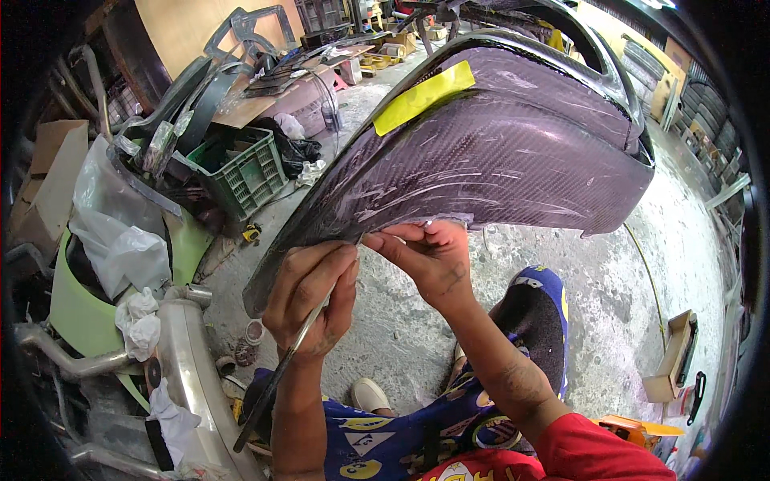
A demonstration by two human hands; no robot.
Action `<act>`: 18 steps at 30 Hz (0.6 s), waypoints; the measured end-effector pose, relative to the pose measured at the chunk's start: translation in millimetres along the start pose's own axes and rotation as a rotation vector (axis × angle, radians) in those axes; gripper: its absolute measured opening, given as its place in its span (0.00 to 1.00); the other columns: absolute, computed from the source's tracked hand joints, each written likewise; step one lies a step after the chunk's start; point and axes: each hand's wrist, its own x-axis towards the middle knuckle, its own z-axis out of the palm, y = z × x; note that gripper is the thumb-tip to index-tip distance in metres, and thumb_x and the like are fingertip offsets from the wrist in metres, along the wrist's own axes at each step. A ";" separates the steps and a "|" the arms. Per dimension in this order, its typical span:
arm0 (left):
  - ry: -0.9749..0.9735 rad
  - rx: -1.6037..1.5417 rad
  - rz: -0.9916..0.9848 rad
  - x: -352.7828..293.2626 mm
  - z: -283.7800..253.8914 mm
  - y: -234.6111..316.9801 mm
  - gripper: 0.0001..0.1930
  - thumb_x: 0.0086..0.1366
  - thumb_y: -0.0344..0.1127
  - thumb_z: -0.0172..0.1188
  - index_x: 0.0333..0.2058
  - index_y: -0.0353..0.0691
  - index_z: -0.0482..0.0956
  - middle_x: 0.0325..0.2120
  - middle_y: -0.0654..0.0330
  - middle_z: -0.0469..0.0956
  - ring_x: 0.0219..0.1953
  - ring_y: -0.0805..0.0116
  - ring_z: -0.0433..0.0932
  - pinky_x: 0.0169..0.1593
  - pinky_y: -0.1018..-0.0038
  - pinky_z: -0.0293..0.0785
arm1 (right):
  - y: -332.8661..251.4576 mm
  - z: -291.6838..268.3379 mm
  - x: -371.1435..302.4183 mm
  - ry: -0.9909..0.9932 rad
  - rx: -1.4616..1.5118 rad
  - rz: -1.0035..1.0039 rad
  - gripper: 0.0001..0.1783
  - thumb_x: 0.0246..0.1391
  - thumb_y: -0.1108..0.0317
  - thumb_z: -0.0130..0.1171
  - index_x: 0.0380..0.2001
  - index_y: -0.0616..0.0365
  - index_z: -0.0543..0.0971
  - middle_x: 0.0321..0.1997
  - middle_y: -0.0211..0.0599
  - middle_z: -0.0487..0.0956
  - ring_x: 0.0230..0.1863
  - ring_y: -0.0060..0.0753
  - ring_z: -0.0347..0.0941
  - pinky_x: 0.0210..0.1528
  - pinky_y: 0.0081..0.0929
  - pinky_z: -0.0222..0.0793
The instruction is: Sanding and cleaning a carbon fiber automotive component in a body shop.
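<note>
A large curved carbon-fibre car body panel (481,168) with a purplish, scratched surface fills the upper middle, slanting down to the left. A piece of yellow tape (425,98) is stuck along its upper ridge. My left hand (311,293) is closed around a long thin strip (277,373), its darker end hanging down beside my forearm. The strip's upper end reaches the panel's lower edge, where my fingers partly hide it. Just to the right, my right hand (429,260) is closed at that same edge, thumb and fingertips pinching it. What lies between those fingertips is mostly hidden.
On the left stand a green crate (245,172), a light-green body part (84,309) under plastic, and a metal muffler (188,377). A tape measure (252,233) lies on the concrete floor. A wooden box (672,361) sits at right, near an orange tool (630,433).
</note>
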 end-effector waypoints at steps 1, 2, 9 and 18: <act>0.000 -0.001 0.001 0.5 0.2 0.4 0.13 0.59 0.21 0.65 0.44 0.37 0.79 0.37 0.55 0.81 0.35 0.61 0.82 0.35 0.71 0.79 | 0.8 -0.8 0.3 0.001 0.000 -0.001 0.07 0.53 0.80 0.65 0.37 0.67 0.84 0.39 0.35 0.85 0.40 0.19 0.78 0.44 0.17 0.73; 0.003 -0.005 -0.001 -0.4 0.8 0.2 0.14 0.60 0.21 0.65 0.44 0.38 0.79 0.37 0.55 0.81 0.35 0.61 0.82 0.35 0.71 0.79 | 2.8 -1.4 0.4 -0.004 0.017 -0.013 0.07 0.53 0.80 0.66 0.37 0.66 0.84 0.39 0.35 0.85 0.40 0.19 0.78 0.44 0.17 0.73; 0.000 -0.009 0.029 -4.2 1.9 -4.6 0.14 0.61 0.23 0.65 0.46 0.39 0.78 0.38 0.55 0.80 0.36 0.62 0.82 0.35 0.71 0.79 | 4.0 -2.6 0.1 -0.035 -0.016 -0.019 0.08 0.53 0.79 0.66 0.39 0.66 0.84 0.40 0.35 0.85 0.40 0.18 0.78 0.43 0.16 0.72; -0.031 -0.032 -0.065 0.8 -0.7 3.3 0.08 0.65 0.23 0.60 0.42 0.37 0.79 0.37 0.51 0.81 0.37 0.58 0.82 0.40 0.68 0.79 | 11.0 -5.2 2.7 -0.025 -0.132 -0.103 0.08 0.53 0.74 0.68 0.38 0.60 0.86 0.35 0.29 0.86 0.31 0.12 0.75 0.32 0.15 0.70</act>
